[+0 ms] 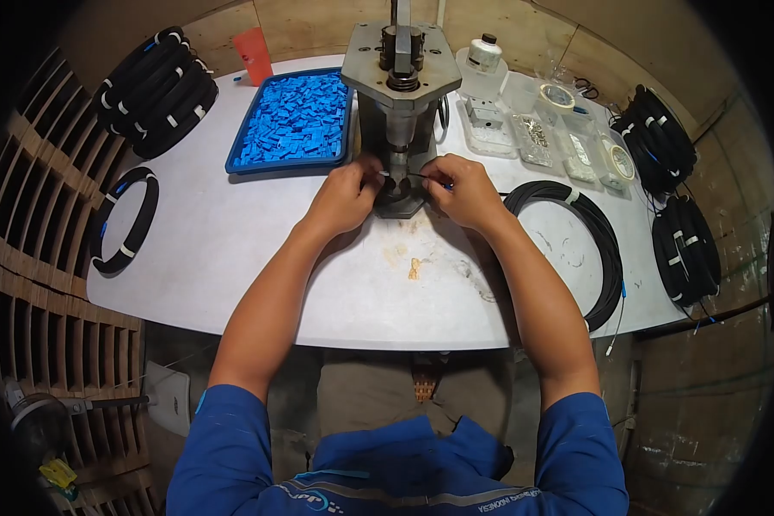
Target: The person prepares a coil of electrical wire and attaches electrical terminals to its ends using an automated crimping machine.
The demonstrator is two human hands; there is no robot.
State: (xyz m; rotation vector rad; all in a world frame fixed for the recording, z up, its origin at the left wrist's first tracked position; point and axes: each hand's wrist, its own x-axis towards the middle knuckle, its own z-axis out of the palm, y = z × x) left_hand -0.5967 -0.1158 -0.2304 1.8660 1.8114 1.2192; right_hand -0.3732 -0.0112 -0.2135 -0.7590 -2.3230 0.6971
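Both my hands are at the lower tooling of a metal press (pixel 402 103). My left hand (pixel 349 193) pinches a small light-coloured piece at the left side of the press's punch. On the right side, my right hand (pixel 463 190) has its fingers closed on a thin black cable (pixel 418 176) that reaches in toward the punch, with a bit of blue at the fingertips. Where the cable meets the tooling is too small to make out. A coil of black cable (pixel 609 249) lies on the table beside my right forearm.
A blue tray (pixel 291 165) of small blue parts stands left of the press. Black coils (pixel 159 95) are stacked at the far left, and more coils (pixel 658 138) at the right. Clear containers (pixel 490 142), tape rolls and a white bottle (pixel 484 56) stand back right.
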